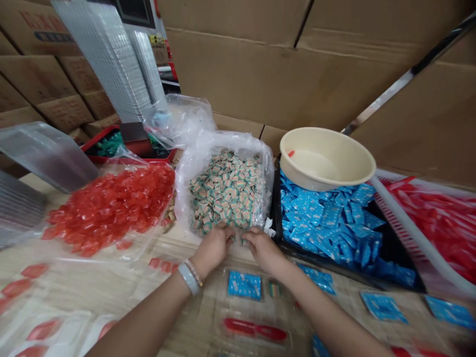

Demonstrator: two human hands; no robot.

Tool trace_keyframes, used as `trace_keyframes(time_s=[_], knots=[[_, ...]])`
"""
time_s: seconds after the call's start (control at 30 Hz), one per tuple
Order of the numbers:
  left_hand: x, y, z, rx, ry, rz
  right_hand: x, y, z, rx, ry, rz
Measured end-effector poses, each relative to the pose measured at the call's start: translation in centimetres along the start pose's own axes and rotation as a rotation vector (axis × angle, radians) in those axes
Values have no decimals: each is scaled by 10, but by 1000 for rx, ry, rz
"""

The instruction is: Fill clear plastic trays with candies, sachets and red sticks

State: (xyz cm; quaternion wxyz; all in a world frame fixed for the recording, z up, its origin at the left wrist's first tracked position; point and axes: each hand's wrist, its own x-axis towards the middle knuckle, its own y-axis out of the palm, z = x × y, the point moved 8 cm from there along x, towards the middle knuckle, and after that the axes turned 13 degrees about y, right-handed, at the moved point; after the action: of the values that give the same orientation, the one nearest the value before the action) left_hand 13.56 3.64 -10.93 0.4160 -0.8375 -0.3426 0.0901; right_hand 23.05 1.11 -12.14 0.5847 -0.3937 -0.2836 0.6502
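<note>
A clear plastic bag (pixel 185 198) stands open, filled with small striped square pieces (pixel 226 191) in tan and green. At its front edge my left hand (pixel 215 245), with a pale band on the wrist, has its fingers bent against the pieces. My right hand (pixel 262 248) is beside it, thumb and fingers drawn together at the same edge. Blur hides what either set of fingertips holds. Below, between my forearms, a clear tray contains a blue printed packet (pixel 244 285), one striped square (pixel 274 289) and a red plastic tool (pixel 255 329).
Red translucent pieces (pixel 115 203) are heaped on plastic at left. A black tray (pixel 405 285) of blue packets (pixel 330 223) stands at right, with a cream basin (pixel 327 156) on top. Farther right is a white basket (pixel 420 235) of red items. Cardboard boxes (pixel 238 74) wall the back.
</note>
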Motion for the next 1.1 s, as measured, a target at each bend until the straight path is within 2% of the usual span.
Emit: trace_keyframes(time_s=[0.2,0.4,0.57,0.63,0.7,0.8,0.93,1.03,1.1], knots=[[-6,4,5,-95,-5,-94,-1,2,1,-87,33,38],[-7,6,0,-96,27,-90,-3,-1,8,-7,-62,-66],[-9,7,-3,-91,20,-114,11,-10,19,71,-78,-168],[-12,1,2,-68,-17,-132,19,-8,24,77,-87,-144],[-17,-8,9,-33,-69,-154,27,-1,31,47,-125,-63],[-24,-14,15,10,-118,-112,34,7,42,-113,-219,42],[-28,-12,16,37,-146,-37,38,6,46,-327,-257,86],[-31,-14,17,-9,-148,-58,38,5,45,-380,-255,101],[-34,-21,20,-56,-153,-114,36,5,45,-419,-270,98]])
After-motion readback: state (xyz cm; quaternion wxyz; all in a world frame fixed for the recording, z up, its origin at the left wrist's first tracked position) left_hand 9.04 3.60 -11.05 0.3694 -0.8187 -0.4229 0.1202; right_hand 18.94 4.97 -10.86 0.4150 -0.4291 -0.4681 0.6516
